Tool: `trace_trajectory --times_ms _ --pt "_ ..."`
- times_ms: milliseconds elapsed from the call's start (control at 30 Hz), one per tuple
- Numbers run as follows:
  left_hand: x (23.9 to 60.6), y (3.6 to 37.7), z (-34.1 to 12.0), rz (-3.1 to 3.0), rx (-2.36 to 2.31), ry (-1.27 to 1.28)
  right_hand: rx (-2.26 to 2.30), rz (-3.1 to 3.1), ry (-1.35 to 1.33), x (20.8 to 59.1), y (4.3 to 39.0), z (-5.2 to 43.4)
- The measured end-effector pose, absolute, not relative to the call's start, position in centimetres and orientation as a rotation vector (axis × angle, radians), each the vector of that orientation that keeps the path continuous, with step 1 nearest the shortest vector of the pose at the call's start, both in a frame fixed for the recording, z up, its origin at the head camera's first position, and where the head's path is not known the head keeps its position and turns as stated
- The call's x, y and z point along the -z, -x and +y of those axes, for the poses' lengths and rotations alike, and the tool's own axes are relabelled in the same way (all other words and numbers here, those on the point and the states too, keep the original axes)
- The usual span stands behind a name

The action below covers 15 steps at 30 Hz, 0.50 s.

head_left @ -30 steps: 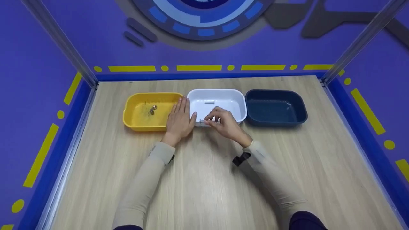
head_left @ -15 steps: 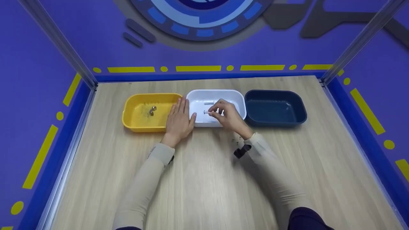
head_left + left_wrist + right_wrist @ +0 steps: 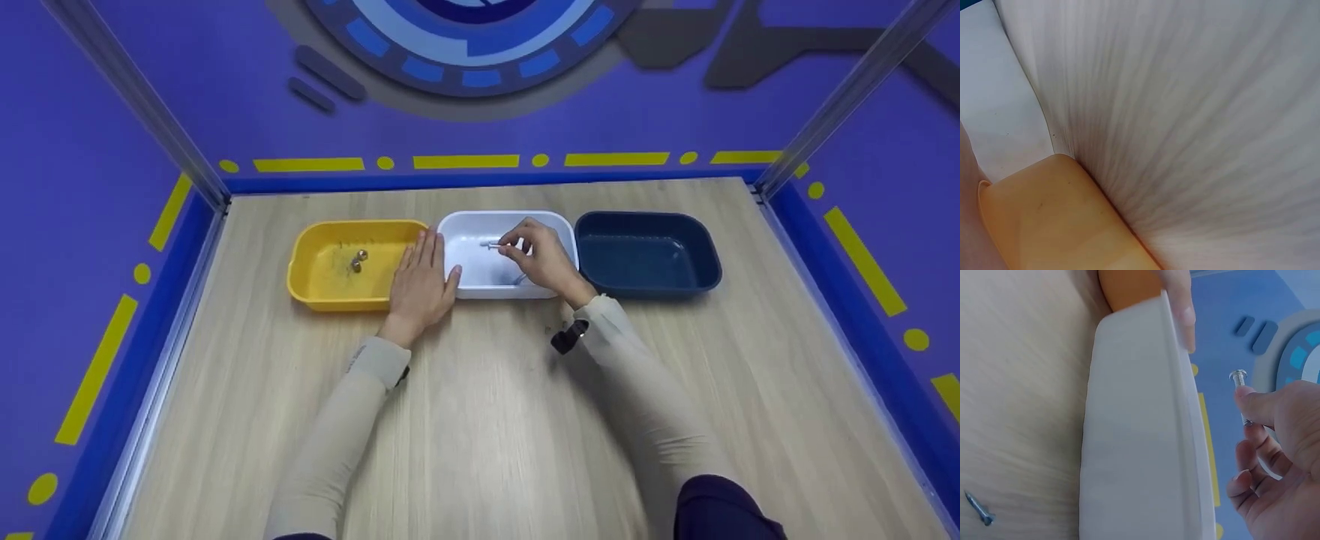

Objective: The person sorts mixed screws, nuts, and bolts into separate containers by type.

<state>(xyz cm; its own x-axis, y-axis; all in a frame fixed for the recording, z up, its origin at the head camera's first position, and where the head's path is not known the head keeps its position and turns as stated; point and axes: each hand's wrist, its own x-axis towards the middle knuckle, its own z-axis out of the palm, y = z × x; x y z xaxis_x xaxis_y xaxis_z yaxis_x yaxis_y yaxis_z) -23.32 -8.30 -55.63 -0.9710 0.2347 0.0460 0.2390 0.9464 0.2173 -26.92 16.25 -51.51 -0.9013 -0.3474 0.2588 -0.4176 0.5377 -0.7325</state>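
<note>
My right hand is over the white tub, pinching a silver bolt between thumb and fingertip. In the right wrist view the bolt's flat round head points up and its shank runs down behind the thumb. On the tub's floor a similar small metal piece lies partly behind the held bolt. My left hand rests with straight fingers over the meeting rims of the yellow tub and the white tub, its thumb on the white side. Several metal nuts are in the yellow tub.
At the right, a dark blue tub stands beside the white one. A pointed dark screw lies on the wooden table in front of the white tub, near my right wrist. Printed blue panels enclose the table's back and sides.
My right hand has moved from the white tub's front rim farther back over its inside, carrying the bolt. The left hand has stayed in place.
</note>
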Motion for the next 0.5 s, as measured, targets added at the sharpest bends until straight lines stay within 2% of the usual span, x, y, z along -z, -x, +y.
trace_trajectory --times_ms 500 --pt "55.7 23.2 -8.4 -3.066 0.356 0.381 -1.291 -2.748 -0.559 52.1 28.7 16.3"
